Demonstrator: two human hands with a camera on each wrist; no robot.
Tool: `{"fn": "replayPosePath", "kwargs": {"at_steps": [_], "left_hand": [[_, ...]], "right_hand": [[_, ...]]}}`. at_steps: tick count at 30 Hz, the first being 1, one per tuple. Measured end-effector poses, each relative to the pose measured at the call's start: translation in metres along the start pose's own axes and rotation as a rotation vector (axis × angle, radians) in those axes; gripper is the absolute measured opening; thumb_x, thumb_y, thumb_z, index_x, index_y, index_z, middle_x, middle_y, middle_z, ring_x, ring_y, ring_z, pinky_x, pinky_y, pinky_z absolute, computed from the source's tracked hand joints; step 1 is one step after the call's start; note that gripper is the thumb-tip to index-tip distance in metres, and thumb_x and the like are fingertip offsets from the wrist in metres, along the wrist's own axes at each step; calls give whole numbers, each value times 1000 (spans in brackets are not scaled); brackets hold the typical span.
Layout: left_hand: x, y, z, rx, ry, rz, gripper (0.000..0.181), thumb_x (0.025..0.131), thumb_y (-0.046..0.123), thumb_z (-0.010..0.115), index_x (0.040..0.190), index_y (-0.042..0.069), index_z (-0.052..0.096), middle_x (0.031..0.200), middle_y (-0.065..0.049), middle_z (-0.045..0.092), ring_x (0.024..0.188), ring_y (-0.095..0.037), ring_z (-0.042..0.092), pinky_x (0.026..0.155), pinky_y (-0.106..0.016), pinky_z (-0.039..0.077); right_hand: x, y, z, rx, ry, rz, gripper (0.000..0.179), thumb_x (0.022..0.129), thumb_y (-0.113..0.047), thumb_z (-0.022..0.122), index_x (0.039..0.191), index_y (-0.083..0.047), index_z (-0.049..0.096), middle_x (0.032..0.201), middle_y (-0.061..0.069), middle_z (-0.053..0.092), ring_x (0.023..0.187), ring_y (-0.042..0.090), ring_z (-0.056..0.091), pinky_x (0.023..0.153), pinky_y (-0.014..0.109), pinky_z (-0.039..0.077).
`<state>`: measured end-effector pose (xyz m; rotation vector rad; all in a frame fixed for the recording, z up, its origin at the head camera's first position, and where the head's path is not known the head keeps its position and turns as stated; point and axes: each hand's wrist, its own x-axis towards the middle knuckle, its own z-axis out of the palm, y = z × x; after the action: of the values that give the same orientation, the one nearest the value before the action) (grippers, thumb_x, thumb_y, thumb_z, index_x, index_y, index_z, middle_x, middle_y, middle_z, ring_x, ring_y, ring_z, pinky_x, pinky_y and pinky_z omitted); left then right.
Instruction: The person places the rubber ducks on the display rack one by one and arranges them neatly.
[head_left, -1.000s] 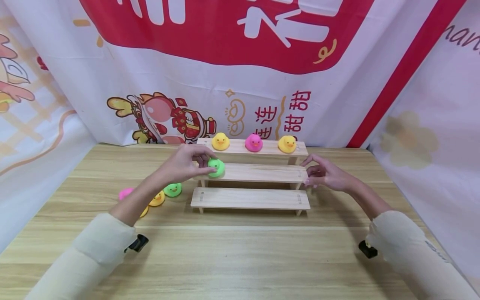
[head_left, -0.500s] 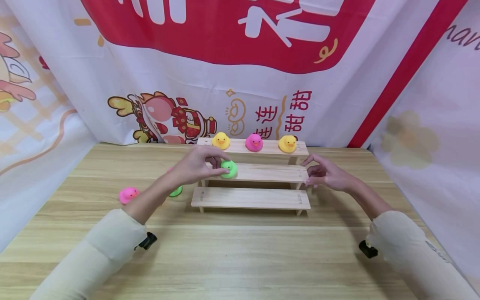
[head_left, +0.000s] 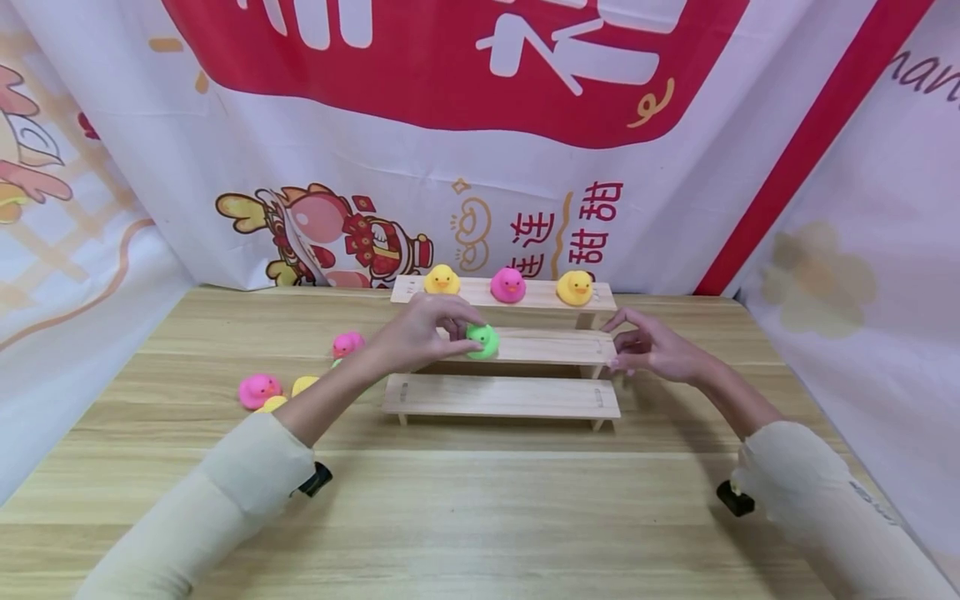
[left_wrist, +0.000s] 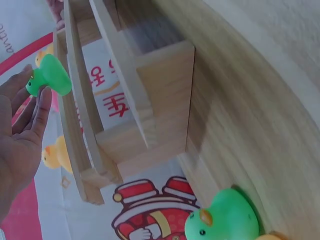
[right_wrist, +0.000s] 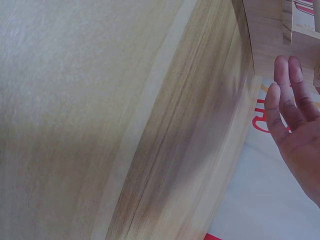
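My left hand (head_left: 423,333) pinches a green rubber duck (head_left: 486,342) between thumb and fingers, at the left-middle part of the middle tier of a wooden three-step stand (head_left: 543,345). Whether the duck's base touches the board is unclear. On the top tier sit a yellow duck (head_left: 442,280), a pink duck (head_left: 507,285) and another yellow duck (head_left: 575,288). At the stand's right end, my right hand (head_left: 658,348) is against the middle tier; in the right wrist view its visible fingers (right_wrist: 282,75) are fairly straight beside the side panel, with thumb and index outside that frame.
Left of the stand, loose ducks lie on the wooden table (head_left: 480,517): pink ones (head_left: 259,391), yellow ones partly behind my left forearm, and a green duck (left_wrist: 225,217). A printed cloth backdrop (head_left: 375,158) hangs behind the stand.
My left hand has slid right along the middle tier with the green duck, from its left end toward the middle. My right hand has stayed in place.
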<state>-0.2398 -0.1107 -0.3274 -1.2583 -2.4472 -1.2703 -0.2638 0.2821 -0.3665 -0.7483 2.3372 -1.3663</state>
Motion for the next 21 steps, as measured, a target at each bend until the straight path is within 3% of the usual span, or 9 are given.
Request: {"fn": "replayPosePath", "kwargs": {"at_steps": [9, 21], "left_hand": [[14, 3, 17, 2, 3, 62, 26, 85, 4, 84, 108, -5, 76, 108, -16, 76, 78, -16, 70, 74, -26, 61], [36, 10, 41, 23, -2, 36, 30, 85, 7, 84, 112, -4, 75, 110, -15, 74, 80, -15, 69, 76, -21, 58]], "right_hand": [[0, -1, 0, -5, -1, 13, 38, 97, 5, 65, 127, 7, 41, 98, 34, 68, 87, 33, 72, 69, 38, 60], [1, 2, 0, 0, -8, 4, 37, 97, 5, 65, 126, 7, 42, 97, 35, 68, 87, 36, 73, 68, 39, 60]]}}
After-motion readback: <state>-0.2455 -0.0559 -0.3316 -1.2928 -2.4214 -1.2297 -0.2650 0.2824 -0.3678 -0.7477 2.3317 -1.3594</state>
